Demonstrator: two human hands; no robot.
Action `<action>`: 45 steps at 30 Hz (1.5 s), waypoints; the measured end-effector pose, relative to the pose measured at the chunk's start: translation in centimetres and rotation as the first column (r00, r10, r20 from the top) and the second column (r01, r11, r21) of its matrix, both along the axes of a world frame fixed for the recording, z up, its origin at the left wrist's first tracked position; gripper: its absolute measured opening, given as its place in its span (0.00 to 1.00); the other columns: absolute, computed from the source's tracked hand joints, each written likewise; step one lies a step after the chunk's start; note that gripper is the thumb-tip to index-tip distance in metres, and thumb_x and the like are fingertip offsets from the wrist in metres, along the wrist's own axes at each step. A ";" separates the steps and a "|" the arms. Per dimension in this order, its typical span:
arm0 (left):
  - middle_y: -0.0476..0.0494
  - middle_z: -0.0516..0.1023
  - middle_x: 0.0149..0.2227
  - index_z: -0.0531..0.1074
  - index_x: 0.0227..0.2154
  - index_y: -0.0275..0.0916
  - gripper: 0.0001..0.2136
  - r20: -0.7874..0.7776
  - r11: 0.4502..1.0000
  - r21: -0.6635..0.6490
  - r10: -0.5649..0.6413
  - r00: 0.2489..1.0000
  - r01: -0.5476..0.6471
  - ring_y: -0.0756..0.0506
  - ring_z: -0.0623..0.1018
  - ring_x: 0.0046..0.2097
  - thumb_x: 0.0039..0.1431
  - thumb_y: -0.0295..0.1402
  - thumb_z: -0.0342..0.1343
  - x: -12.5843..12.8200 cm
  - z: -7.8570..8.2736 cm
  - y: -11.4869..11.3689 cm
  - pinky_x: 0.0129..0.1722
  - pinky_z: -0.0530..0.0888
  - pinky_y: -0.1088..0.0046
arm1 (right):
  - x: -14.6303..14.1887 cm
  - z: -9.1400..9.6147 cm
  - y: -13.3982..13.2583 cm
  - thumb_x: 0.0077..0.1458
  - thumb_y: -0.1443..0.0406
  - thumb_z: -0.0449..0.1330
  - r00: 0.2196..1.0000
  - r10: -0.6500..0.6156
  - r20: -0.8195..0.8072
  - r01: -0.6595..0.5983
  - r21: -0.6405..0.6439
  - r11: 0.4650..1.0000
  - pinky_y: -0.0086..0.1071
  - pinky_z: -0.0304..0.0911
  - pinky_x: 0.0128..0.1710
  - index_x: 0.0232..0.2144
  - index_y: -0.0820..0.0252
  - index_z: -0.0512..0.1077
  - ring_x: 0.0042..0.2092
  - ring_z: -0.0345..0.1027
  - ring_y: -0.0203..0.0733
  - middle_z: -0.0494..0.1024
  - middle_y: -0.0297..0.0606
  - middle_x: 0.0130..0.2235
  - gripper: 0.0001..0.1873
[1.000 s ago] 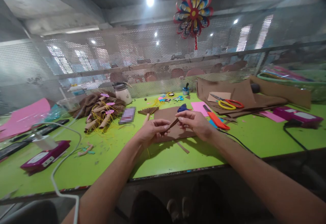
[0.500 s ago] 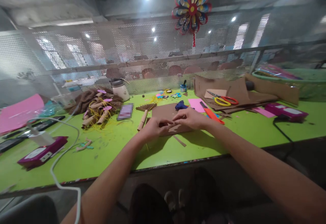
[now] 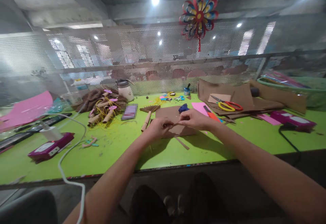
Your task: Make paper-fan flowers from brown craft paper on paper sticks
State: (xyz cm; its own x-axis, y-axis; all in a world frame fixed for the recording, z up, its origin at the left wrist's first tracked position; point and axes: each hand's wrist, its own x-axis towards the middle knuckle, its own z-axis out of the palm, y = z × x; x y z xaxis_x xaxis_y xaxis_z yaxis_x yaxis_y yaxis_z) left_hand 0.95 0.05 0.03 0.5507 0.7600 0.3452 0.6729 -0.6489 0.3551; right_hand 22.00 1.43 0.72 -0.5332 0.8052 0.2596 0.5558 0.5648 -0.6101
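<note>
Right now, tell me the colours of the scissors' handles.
The scissors have one yellow handle and one red handle, shown in the head view.

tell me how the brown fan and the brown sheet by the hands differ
The brown fan is pleated into ridges; the brown sheet looks flat. The fan is smaller than the sheet. The left hand and right hand partly hide the sheet, while the fan shows clear of them. Both are brown, on the green table.
</note>
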 end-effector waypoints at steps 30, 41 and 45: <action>0.52 0.70 0.18 0.70 0.20 0.36 0.11 0.024 0.952 -0.302 0.065 0.998 -0.054 0.52 0.69 0.23 0.54 0.33 0.50 -0.3 0.7 -0.1 0.34 0.68 0.72 | -1.9 1.1 -1.2 0.56 0.68 0.55 0.983 0.005 0.184 -0.115 0.588 0.801 0.42 0.57 0.48 0.41 0.65 0.74 0.47 0.62 0.48 0.74 0.50 0.43 0.11; 0.44 0.79 0.30 0.78 0.34 0.36 0.11 -0.222 0.984 -0.155 -0.127 0.967 0.093 0.50 0.72 0.29 0.57 0.33 0.51 0.1 0.0 0.4 0.29 0.63 0.77 | -0.5 -1.4 1.1 0.53 0.64 0.57 0.930 0.251 0.267 -0.288 0.108 0.952 0.28 0.52 0.26 0.25 0.65 0.78 0.25 0.59 0.33 0.75 0.36 0.24 0.12; 0.43 0.79 0.32 0.79 0.34 0.37 0.11 -0.241 0.990 -0.119 -0.097 0.966 0.070 0.49 0.73 0.31 0.55 0.32 0.52 0.3 -0.5 1.0 0.30 0.64 0.77 | -0.2 -2.1 1.7 0.53 0.63 0.57 0.941 0.248 0.230 -0.265 0.048 0.963 0.27 0.52 0.26 0.24 0.66 0.76 0.25 0.59 0.33 0.73 0.35 0.23 0.13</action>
